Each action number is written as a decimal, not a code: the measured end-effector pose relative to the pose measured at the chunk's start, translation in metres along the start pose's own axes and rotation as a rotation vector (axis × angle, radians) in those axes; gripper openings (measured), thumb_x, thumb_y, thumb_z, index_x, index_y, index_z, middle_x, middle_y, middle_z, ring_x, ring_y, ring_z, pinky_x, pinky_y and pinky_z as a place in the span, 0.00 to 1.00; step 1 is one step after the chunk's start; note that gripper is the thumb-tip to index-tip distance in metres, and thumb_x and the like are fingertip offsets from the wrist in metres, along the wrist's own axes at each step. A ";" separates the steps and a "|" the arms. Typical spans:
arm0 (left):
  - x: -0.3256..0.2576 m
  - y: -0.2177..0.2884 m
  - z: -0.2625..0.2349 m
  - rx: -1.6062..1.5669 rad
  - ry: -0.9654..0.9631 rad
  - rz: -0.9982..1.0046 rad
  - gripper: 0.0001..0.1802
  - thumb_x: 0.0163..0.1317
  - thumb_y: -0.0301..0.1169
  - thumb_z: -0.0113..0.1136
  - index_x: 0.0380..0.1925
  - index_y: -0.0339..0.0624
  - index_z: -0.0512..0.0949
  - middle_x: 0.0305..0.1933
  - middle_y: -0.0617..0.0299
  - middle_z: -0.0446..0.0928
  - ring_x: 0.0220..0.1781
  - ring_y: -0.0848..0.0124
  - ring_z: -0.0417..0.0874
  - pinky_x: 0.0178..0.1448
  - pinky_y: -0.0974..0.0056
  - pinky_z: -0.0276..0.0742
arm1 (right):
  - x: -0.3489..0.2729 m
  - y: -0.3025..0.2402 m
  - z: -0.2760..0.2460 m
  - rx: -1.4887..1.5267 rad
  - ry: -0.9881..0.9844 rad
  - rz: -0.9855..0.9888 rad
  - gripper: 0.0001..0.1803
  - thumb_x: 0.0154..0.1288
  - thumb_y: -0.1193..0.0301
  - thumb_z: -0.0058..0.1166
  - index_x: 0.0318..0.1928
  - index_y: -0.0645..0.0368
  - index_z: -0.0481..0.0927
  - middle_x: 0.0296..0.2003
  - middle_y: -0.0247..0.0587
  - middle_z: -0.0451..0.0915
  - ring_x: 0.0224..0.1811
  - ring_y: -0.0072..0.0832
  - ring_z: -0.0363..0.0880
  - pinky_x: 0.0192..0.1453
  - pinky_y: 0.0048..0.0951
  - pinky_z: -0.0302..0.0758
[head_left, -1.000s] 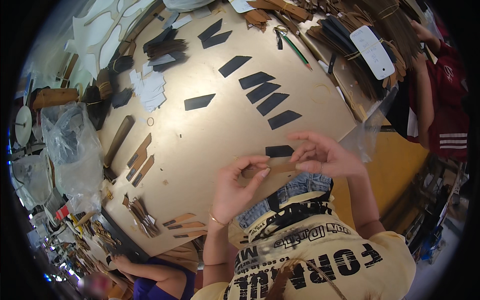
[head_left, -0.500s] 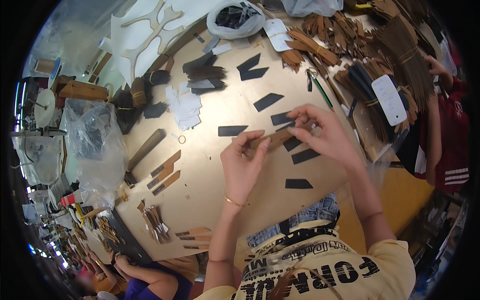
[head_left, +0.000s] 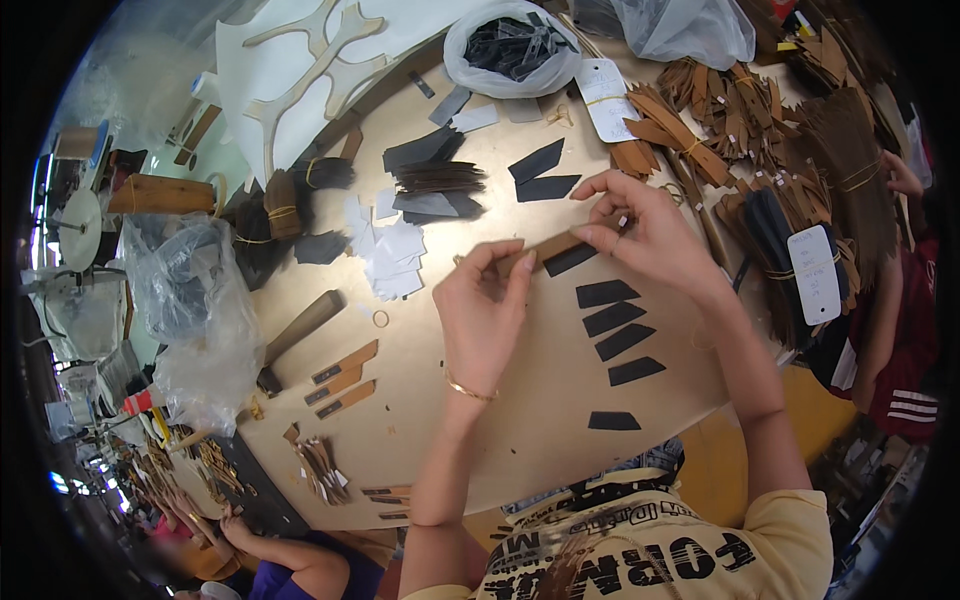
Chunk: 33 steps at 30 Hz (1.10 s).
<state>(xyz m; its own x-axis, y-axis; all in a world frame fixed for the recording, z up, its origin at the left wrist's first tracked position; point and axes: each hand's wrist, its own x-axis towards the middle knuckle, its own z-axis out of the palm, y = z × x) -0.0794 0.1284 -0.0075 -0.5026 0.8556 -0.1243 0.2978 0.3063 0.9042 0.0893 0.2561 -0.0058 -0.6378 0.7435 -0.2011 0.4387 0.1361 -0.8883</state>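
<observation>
A narrow brown leather strip (head_left: 553, 246) stretches between my two hands above the table. My left hand (head_left: 487, 315) pinches its left end between thumb and fingers. At the other end my right hand (head_left: 643, 237) grips it, thumb and index finger closed on the strip. Just below the strip lies a black slant-ended piece (head_left: 571, 262), partly covered. Several similar black pieces (head_left: 613, 319) form a column nearer to me, and a single one (head_left: 614, 421) lies by the near edge. Two more black pieces (head_left: 546, 188) rest beyond my hands.
Stacked dark strips (head_left: 440, 178) and white paper pieces (head_left: 395, 258) lie farther left. Brown strips with dark ends (head_left: 345, 375) sit left of my forearm. A plastic bag of black pieces (head_left: 512, 50) stands at the back. Bundled brown strips (head_left: 860, 175) fill the right, near another person's hand (head_left: 903, 173).
My view has shifted, so the table's contents appear lower and farther right. Both hands, still holding the leather strip, have moved farther out across the black pieces, uncovering more of the column.
</observation>
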 end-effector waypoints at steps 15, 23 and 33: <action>0.010 -0.004 -0.018 -0.002 -0.014 -0.059 0.09 0.62 0.28 0.69 0.39 0.34 0.85 0.23 0.72 0.76 0.25 0.84 0.64 0.29 0.75 0.59 | 0.001 -0.010 0.024 -0.383 -0.034 -0.258 0.22 0.65 0.78 0.55 0.61 0.61 0.78 0.34 0.46 0.76 0.34 0.40 0.76 0.42 0.36 0.75; 0.025 -0.012 -0.019 0.039 -0.014 -0.127 0.09 0.61 0.27 0.69 0.39 0.32 0.85 0.21 0.64 0.77 0.21 0.80 0.71 0.27 0.73 0.67 | 0.015 -0.011 0.020 -0.007 0.021 -0.070 0.17 0.62 0.75 0.65 0.51 0.59 0.80 0.27 0.29 0.73 0.25 0.15 0.69 0.28 0.23 0.68; 0.029 -0.013 -0.015 0.059 -0.006 -0.106 0.09 0.60 0.27 0.69 0.38 0.33 0.85 0.21 0.63 0.77 0.21 0.79 0.71 0.26 0.71 0.67 | 0.020 -0.017 0.020 -0.029 0.038 -0.018 0.18 0.62 0.78 0.63 0.51 0.60 0.73 0.22 0.36 0.77 0.21 0.24 0.76 0.27 0.28 0.72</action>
<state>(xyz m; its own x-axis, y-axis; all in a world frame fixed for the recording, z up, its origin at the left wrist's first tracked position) -0.1098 0.1428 -0.0168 -0.5293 0.8193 -0.2203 0.2910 0.4192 0.8600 0.0564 0.2560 -0.0029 -0.6212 0.7653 -0.1689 0.4462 0.1682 -0.8790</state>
